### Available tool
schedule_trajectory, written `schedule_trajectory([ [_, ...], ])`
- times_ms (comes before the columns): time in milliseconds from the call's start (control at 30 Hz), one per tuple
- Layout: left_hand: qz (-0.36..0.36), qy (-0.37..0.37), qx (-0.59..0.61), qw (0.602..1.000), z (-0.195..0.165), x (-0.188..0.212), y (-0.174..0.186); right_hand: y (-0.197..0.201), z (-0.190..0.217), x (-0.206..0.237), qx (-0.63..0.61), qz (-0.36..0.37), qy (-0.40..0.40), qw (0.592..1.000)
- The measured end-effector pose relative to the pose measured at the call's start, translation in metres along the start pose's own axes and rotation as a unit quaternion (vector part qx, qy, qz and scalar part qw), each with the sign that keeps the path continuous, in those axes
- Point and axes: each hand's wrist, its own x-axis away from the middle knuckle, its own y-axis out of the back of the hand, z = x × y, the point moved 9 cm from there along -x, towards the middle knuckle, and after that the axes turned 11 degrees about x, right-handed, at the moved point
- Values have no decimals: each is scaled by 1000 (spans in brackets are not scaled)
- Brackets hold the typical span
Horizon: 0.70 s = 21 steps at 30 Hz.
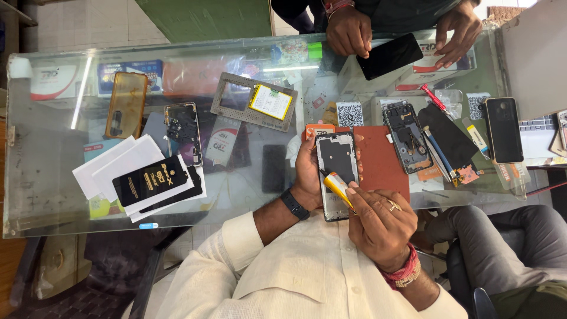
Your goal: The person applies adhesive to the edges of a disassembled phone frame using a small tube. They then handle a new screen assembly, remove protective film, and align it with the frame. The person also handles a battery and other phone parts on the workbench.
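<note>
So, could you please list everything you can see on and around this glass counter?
glass counter: one, clear, fills the view
phone frame: one, dark with a silver edge, held over the counter's near edge
glue tube: one, yellow and white, tip on the frame
red mat: one, under the frame
open phones: two, one right of the mat, one centre-left
battery: one, yellow-edged, in a grey frame
amber case: one, far left
screen-protector packs: a stack, black and white, near left
black phone: one, far right
another person's hands: two, far edge, by a dark screen
left hand: holds the frame
right hand: holds the tube
</note>
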Motion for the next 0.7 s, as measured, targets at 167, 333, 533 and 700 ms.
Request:
schedule_trajectory([
  [167,-1,-11,-10,1000,-3,0,0,1,1,1,1,5,1,1000],
  [333,-1,0,-1,1000,-1,0,2,1,1,1,-2,10,2,1000],
  [533,21,-2,1,1000,-2,-1,-4,3,3,0,-4,5,5,1000],
  [700,9,-5,6,1000,-4,-2,-5,3,3,-1,-5,12,4,1000],
])
